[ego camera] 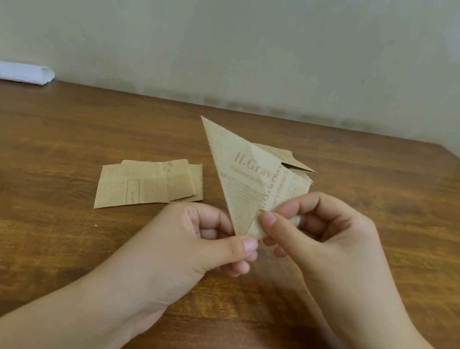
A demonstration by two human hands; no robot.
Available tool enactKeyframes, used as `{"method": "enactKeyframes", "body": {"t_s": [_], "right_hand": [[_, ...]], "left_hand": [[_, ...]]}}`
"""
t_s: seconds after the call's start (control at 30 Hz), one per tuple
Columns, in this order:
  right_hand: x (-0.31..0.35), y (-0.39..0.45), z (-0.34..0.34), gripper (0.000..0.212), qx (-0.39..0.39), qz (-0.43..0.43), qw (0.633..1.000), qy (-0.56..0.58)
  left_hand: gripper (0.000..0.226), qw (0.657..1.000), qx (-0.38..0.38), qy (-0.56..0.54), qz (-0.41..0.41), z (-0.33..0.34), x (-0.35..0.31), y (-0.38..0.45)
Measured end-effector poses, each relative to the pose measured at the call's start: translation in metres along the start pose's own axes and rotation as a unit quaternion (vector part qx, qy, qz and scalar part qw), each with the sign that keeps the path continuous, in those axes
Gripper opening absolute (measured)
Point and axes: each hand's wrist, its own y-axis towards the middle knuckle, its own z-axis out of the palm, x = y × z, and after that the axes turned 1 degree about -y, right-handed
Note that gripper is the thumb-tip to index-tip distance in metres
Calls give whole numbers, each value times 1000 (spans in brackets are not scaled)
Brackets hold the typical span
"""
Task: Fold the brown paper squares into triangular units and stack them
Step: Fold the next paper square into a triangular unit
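Wooden table (41,238) held a few unfolded squares (146,185) left of centre and folded units (291,160) behind. Left hand (199,246) and right hand (323,232) both pinched one half-folded triangle (246,182) above it — creasing unfinished, several squares left.

Plain room: wooden table (41,238) against a bare wall (240,30).

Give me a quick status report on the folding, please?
Both hands pinch the folded triangle at its lower corner: left hand, right hand. Unfolded squares wait at left. Finished pieces behind. Nothing in the way.
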Motion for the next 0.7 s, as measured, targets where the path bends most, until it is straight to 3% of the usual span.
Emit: {"method": "enactKeyframes", "body": {"t_s": [0.27, 0.4, 0.57, 0.7], "right_hand": [[0, 0, 1, 13, 5, -5, 1000, -2], [-3, 1, 2, 15, -1, 1, 1000, -26], [-11, 4, -2, 18, 36, 32, 997, -58], [-13, 5, -4, 19, 44, 57, 995, -65]], "left_hand": [[21, 1000, -12, 8, -6, 0, 2, 1], [3, 999, -23, 24, -22, 0, 2, 2], [25, 997, -30, 62, -43, -4, 2, 3], [14, 994, -29, 85, -59, -6, 2, 4]]}}
